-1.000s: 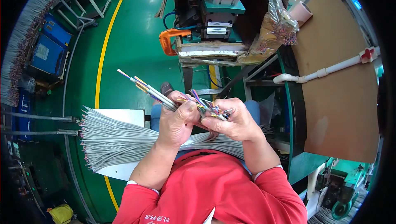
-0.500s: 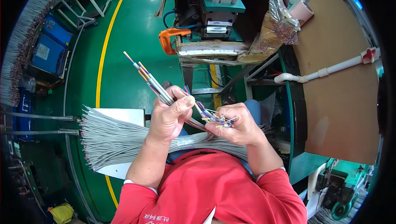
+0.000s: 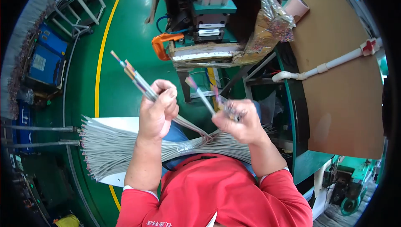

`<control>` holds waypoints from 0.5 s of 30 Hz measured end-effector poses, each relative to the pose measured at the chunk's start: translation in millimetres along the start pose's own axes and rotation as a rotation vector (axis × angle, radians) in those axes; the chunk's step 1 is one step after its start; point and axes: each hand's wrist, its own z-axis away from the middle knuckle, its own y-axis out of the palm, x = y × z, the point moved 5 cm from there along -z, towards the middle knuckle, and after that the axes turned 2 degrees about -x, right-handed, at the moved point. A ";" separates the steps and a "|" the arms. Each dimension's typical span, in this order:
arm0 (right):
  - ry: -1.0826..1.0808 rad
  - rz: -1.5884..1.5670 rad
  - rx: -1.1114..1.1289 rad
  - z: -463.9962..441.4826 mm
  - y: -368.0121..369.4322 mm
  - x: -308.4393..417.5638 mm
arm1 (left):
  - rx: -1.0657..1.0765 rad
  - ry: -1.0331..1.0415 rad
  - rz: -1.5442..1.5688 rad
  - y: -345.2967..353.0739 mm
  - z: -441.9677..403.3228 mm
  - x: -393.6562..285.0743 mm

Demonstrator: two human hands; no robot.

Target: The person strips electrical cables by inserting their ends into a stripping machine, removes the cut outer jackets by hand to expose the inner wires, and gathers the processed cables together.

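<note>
My left hand (image 3: 158, 108) is closed around a few grey cables (image 3: 140, 83) whose stripped ends, with coloured wires, point up and to the left. My right hand (image 3: 240, 120) is closed on a bunch of cable ends with coloured and bare wires, blurred by motion. One grey cable (image 3: 204, 98) sticks out of it up and to the left, its coloured wires fanned at the tip. Across my lap lies a large bundle of grey cables (image 3: 121, 143), wrapped with clear film near its middle. Their far ends show reddish wire tips at the left.
A machine (image 3: 213, 14) stands ahead on a worn bench, with an orange clamp handle (image 3: 163, 45) at its left corner. A brown board (image 3: 338, 81) and a white pipe (image 3: 334, 66) are at my right. More cables hang at the far left beside blue bins (image 3: 44, 60).
My hands have moved apart, the left going left and the right slightly right. One cable now stands separately from my right hand. The view has shifted a little.
</note>
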 end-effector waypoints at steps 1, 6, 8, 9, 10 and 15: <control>0.120 -0.064 -0.136 -5.2 -8.6 -5.8 | 0.034 0.012 0.006 0.4 2.5 4.1; 0.293 -0.248 -0.500 -30.3 -34.8 -29.3 | 0.154 0.063 0.053 -0.8 14.6 12.7; 0.266 -0.281 -0.542 -40.2 -38.0 -34.4 | 0.172 0.074 0.063 -1.2 18.0 11.2; 0.286 -0.269 -0.553 -44.3 -38.5 -37.0 | 0.152 0.081 0.062 -2.7 19.7 9.7; 0.307 -0.257 -0.562 -48.0 -38.3 -39.6 | 0.130 0.088 0.061 -4.5 21.3 8.1; 0.294 -0.281 -0.598 -65.0 -35.1 -47.6 | 0.124 0.093 0.088 -8.9 22.3 6.7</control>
